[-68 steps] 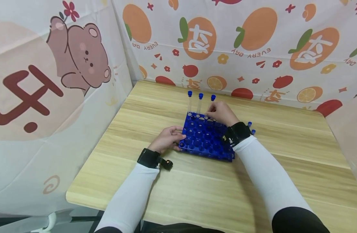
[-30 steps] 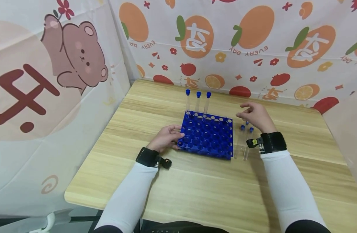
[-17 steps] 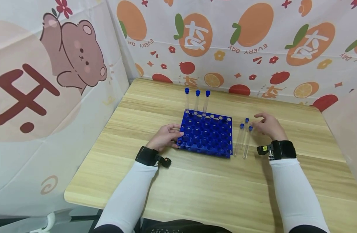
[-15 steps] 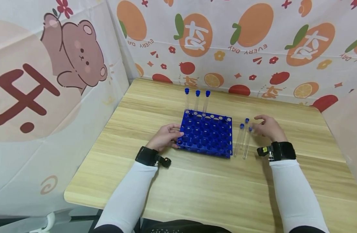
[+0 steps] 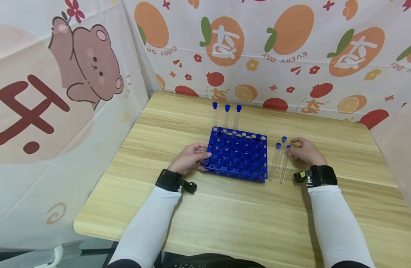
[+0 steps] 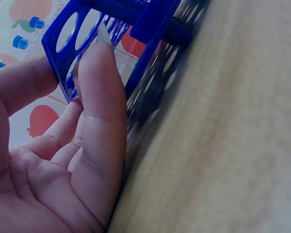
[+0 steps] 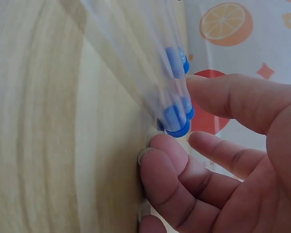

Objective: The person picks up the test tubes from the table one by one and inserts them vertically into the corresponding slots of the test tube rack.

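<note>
My left hand [image 5: 188, 158] grips the left edge of a blue test tube rack [image 5: 237, 156], its thumb on top and other fingers below in the head view. Three clear test tubes with blue caps stand in the rack's back row, one of them the test tube [image 5: 237, 118]. Right of the rack, three more capped tubes lie side by side on the table. My right hand [image 5: 305, 150] is at the cap of the rightmost lying tube [image 5: 284, 167]. In the right wrist view, parted fingertips are close to the blue caps [image 7: 177, 121], not closed round one.
The wooden table [image 5: 212, 223] carries the rack and tubes. A fruit-print cloth [image 5: 259, 82] hangs along its back edge, and a bear-print cloth [image 5: 94, 67] on the left. Each wrist wears a black strap with a small camera.
My right hand has let go of the third tube, now standing in the rack, and moved right to the lying tubes. Just now it has dropped slightly toward their caps. My left hand keeps its grip.
</note>
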{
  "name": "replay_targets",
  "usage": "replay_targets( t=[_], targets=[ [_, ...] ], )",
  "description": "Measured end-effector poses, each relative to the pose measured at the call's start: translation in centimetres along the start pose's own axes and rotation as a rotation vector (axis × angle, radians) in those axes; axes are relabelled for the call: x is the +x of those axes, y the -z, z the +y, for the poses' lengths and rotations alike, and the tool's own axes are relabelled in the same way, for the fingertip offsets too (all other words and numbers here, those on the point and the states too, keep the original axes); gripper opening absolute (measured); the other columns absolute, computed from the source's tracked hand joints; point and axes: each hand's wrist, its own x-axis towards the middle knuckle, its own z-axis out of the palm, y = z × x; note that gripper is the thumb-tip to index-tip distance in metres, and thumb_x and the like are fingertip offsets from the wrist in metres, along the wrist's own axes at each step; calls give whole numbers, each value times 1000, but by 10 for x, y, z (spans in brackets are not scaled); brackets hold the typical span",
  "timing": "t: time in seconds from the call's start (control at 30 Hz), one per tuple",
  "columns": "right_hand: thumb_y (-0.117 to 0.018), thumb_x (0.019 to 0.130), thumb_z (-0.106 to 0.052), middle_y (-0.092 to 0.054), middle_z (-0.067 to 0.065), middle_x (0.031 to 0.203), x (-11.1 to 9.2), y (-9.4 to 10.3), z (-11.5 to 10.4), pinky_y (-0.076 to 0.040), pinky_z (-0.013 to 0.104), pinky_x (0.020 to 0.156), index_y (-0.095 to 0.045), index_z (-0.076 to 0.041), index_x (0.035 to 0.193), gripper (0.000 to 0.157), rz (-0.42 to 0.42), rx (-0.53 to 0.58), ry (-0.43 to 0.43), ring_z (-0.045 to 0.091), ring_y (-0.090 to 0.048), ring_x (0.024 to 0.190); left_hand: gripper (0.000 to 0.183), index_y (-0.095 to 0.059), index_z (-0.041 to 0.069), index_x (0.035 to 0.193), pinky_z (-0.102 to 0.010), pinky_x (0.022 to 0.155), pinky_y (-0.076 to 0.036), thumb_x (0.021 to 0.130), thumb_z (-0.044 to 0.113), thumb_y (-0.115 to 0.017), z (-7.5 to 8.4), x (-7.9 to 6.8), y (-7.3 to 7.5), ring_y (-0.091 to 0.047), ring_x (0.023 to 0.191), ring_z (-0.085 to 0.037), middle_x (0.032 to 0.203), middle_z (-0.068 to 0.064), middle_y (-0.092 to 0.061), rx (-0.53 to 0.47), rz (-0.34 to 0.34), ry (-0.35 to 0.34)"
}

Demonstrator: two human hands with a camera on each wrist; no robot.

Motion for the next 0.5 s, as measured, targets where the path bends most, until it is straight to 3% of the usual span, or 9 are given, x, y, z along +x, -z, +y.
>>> replay_targets(
  t=[0.13, 0.33, 0.5],
  targets=[
    [-62, 95, -37, -64, 24, 112, 2, -2, -2, -51, 41, 82, -41, -1, 142, 62, 7, -41, -9, 21, -67, 83, 42, -50, 2, 134, -31, 56, -61, 94, 9, -64, -1, 1, 0, -62, 69, -15, 94, -3, -68, -11, -1, -7],
    [-63, 94, -35, -66, 14, 92, 3, -5, -5, -45, 32, 72, -44, -1, 137, 58, 25, -77, -22, 23, -62, 80, 42, -51, 3, 133, -30, 55, -61, 94, 8, -64, -3, 2, 0, -61, 68, -15, 92, -3, -67, -21, 1, -2],
    [-64, 94, -35, -65, 10, 87, 4, -8, -5, -46, 29, 65, -45, 0, 135, 57, 32, -88, -24, 22, -61, 76, 42, -51, 3, 133, -30, 55, -61, 94, 8, -64, -3, 2, 0, -61, 68, -15, 92, -2, -67, -16, 2, 2]
  ],
)
